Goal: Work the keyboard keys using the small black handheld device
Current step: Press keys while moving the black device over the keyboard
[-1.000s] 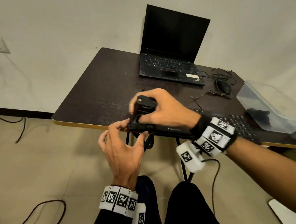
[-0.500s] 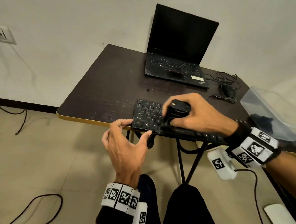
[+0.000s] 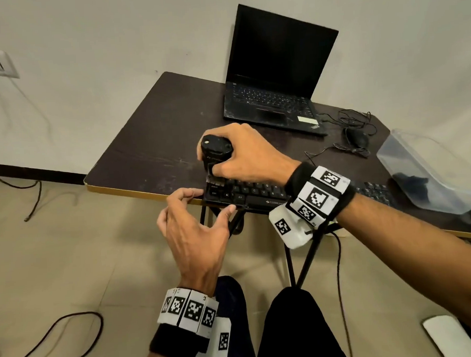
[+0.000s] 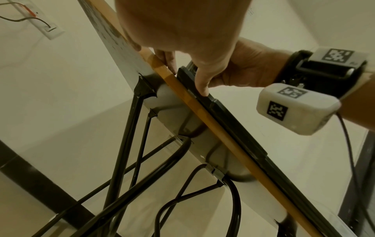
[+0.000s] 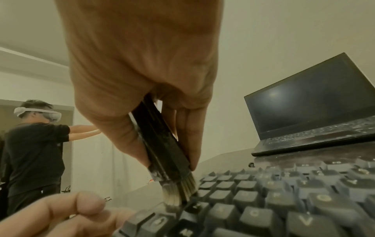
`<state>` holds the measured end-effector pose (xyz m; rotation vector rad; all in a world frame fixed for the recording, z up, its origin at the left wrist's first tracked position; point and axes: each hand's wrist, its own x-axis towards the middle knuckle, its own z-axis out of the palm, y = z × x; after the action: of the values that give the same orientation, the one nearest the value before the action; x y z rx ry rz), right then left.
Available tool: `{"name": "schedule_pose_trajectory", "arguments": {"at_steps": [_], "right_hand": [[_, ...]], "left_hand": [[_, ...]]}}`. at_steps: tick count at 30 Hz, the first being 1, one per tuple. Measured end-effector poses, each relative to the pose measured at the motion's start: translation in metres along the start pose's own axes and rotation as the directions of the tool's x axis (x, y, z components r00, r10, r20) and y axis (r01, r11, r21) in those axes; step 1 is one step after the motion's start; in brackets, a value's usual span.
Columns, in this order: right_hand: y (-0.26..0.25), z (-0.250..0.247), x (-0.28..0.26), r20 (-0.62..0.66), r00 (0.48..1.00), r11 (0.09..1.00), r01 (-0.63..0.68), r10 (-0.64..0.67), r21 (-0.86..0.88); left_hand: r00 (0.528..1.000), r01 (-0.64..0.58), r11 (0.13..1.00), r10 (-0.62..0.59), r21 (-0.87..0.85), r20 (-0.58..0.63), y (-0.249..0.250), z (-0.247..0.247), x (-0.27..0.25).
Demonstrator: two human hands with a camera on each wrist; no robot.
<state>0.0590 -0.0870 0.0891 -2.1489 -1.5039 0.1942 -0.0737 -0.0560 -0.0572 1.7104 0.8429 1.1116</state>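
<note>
Since half a second ago your right hand [image 3: 250, 153] has carried the small black brush device [image 3: 216, 152] from the middle keys back to the left end of the keyboard [image 3: 246, 194]. You grip the device with fingers and thumb curled round its body, its round cap up and its pale bristles [image 5: 179, 190] down, their tips touching the keys at the keyboard's left end. Your left hand [image 3: 196, 235] sits at the keyboard's near-left corner as before: fingers loosely bent, the thumb [image 4: 202, 85] pressed against the keyboard's front edge and a fingertip [image 3: 194, 192] touching its left end beside the table's [image 3: 150, 144] wooden rim, so it steadies the board without closing round it. That puts the device just above and beyond your left fingers, close but apart from them. The keyboard lies along the table's near edge, slightly overhanging it. Behind it stand an open laptop [image 3: 275, 75] with a dark screen, a wired mouse [image 3: 357, 138] to its right, and a clear plastic tub [image 3: 419, 174] at the far right. Another person [image 5: 34, 144] in a headset shows in the right wrist view.
</note>
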Motion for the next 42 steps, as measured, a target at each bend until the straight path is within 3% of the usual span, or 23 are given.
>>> {"name": "schedule_pose_trajectory", "arguments": {"at_steps": [5,10,15,19,21,24,28,33,36,38,40,42], "right_hand": [[-0.011,0.000,-0.007,0.216,0.973,0.995,0.061,-0.077,0.080],[-0.014,-0.006,0.016,0.173,0.984,0.994,0.067,-0.051,-0.090],[-0.019,-0.007,0.004,0.310,0.948,0.995,0.092,-0.077,-0.037],[-0.006,-0.018,0.009,0.135,0.991,0.991,0.028,-0.010,-0.134],[-0.003,-0.020,-0.005,0.124,0.992,0.997,0.013,-0.004,-0.075],[0.005,-0.023,-0.049,0.128,0.992,1.000,-0.003,0.000,0.023],[0.045,-0.044,-0.104,-0.014,0.992,0.991,-0.127,0.128,0.028],[0.099,-0.073,-0.176,-0.219,0.927,0.952,-0.304,0.304,0.037],[0.122,-0.084,-0.214,-0.366,0.822,0.896,-0.435,0.436,0.088],[0.128,-0.085,-0.225,-0.438,0.771,0.883,-0.444,0.463,0.153],[0.119,-0.078,-0.222,-0.454,0.782,0.904,-0.376,0.427,0.204],[0.104,-0.065,-0.211,-0.414,0.837,0.932,-0.296,0.359,0.210]], "left_hand": [[1.000,0.030,0.999,-0.030,-0.034,0.000,0.000,-0.001,0.001],[0.999,0.037,0.999,-0.036,-0.037,0.022,0.003,-0.003,0.001],[0.999,0.032,0.999,-0.032,-0.032,0.002,0.005,-0.003,0.001],[1.000,0.007,1.000,-0.007,-0.015,0.006,0.003,-0.002,-0.001],[1.000,-0.004,1.000,0.004,0.000,-0.001,0.003,-0.004,0.000],[0.999,-0.032,0.999,0.032,0.023,-0.014,0.003,-0.002,0.001],[0.999,-0.024,0.999,0.025,0.048,-0.022,0.005,-0.005,0.002],[0.999,-0.041,0.999,0.041,0.032,0.029,0.005,-0.005,0.001],[0.999,-0.046,0.999,0.045,0.021,0.027,0.005,-0.004,-0.001],[0.997,-0.065,0.998,0.064,0.016,0.034,0.006,-0.004,-0.003],[0.994,-0.104,0.994,0.103,0.018,0.043,0.006,-0.003,-0.005],[0.990,-0.131,0.991,0.129,0.036,0.054,0.007,-0.004,-0.007]]}}
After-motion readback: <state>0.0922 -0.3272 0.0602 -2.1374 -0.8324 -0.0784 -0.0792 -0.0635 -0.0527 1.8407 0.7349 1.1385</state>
